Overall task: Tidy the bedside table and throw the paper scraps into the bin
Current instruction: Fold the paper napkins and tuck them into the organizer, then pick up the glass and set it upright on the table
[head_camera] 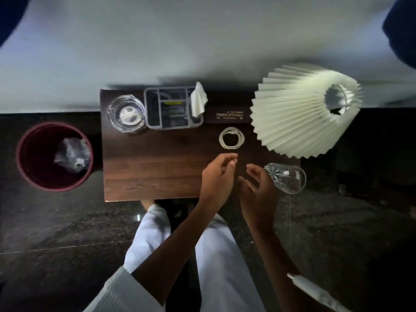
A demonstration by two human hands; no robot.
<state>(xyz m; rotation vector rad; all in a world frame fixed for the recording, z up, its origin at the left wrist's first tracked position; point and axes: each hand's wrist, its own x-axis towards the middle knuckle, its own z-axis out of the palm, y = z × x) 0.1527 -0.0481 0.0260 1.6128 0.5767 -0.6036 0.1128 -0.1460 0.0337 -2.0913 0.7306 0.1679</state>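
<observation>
Glass tumbler [288, 176] on side, 3 o'clock of R hand [258, 190]: prob fragile, slick; grip round body. R hand, L hand [217, 174]: fingers loose, apart, empty.

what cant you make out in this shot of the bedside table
All in the head view:
- Lamp shade hides the lamp's base and the table corner beneath it.
- Organiser: contents too dark and blurred to name.
- Dark case: lettering too blurred to read.
- Bin: crumpled wad inside, paper or plastic unclear.
- Glass: the right hand covers its near edge, so contact is unclear.
</observation>
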